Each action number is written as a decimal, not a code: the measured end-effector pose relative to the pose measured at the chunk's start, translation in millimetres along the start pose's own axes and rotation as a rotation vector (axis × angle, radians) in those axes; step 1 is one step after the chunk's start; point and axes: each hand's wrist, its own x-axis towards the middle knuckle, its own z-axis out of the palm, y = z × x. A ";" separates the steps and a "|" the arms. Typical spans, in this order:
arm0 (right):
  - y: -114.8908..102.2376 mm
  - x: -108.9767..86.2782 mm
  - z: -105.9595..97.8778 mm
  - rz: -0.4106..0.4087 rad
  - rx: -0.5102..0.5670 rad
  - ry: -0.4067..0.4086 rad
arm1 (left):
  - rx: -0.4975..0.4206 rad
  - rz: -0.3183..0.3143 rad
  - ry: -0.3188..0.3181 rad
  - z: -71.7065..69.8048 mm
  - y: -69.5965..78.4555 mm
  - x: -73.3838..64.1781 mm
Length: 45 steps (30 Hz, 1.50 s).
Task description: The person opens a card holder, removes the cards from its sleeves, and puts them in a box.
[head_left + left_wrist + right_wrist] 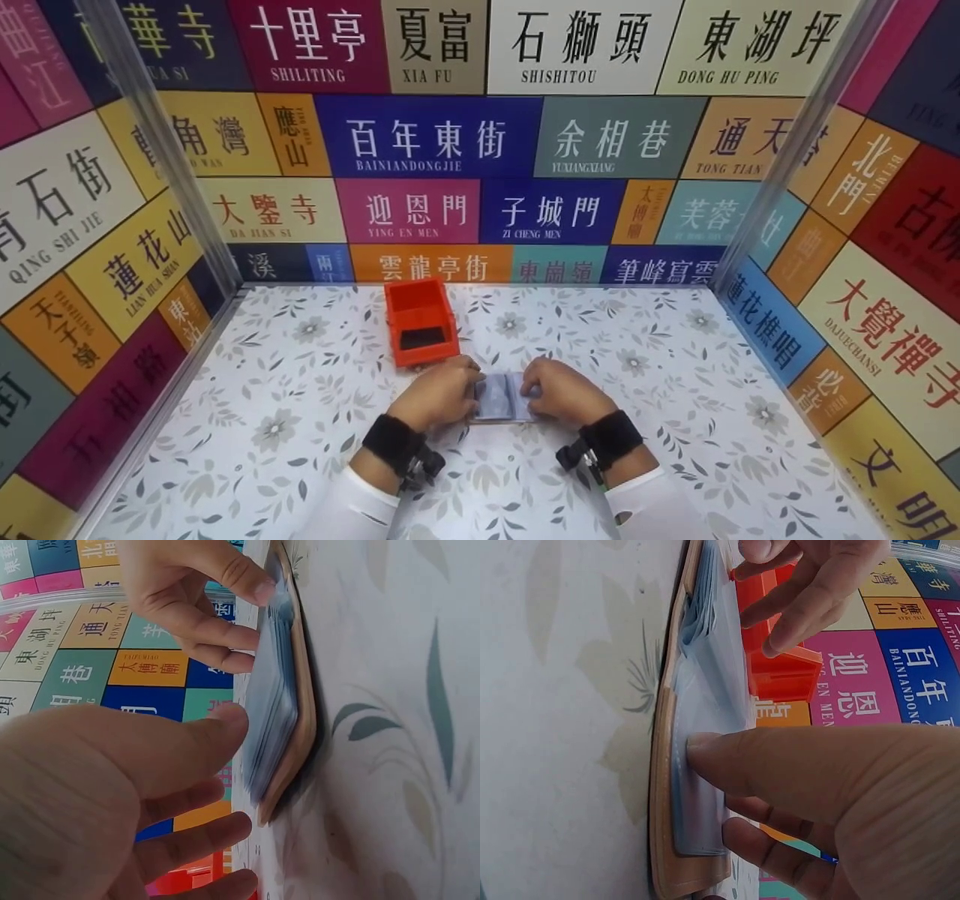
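Note:
A card holder (495,397) with a tan cover (301,712) and a stack of clear plastic sleeves (716,675) lies spread open on the table between both hands. My right hand (568,394) holds its right side, with the thumb (712,754) pressed on a sleeve and the fingertips at the far edge. At the left side is my left hand (439,394), its thumb (225,727) close by the sleeves and its fingers spread loosely beyond the far edge. Nothing is held in the left hand.
A red plastic bin (420,300) stands behind the left hand, with a flat black piece (422,338) inside. Panels of colourful lettered signs (427,135) enclose the back and sides of the floral-patterned table (300,450).

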 end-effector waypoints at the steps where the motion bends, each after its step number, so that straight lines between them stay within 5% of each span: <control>1: -0.1 0.1 0.0 -0.001 -0.001 -0.002 | 0.002 0.003 -0.001 1.0 0.0 -0.1; 13: -0.3 -1.9 -1.4 -0.055 -0.010 0.007 | 0.056 0.042 0.030 9.8 2.1 0.5; 25: -2.0 -1.7 -2.0 -0.045 -0.006 0.013 | 0.019 0.010 0.045 11.2 2.6 2.1; 45: -5.1 -1.4 -2.0 0.006 -0.022 0.017 | 0.041 0.123 0.103 15.3 3.8 1.2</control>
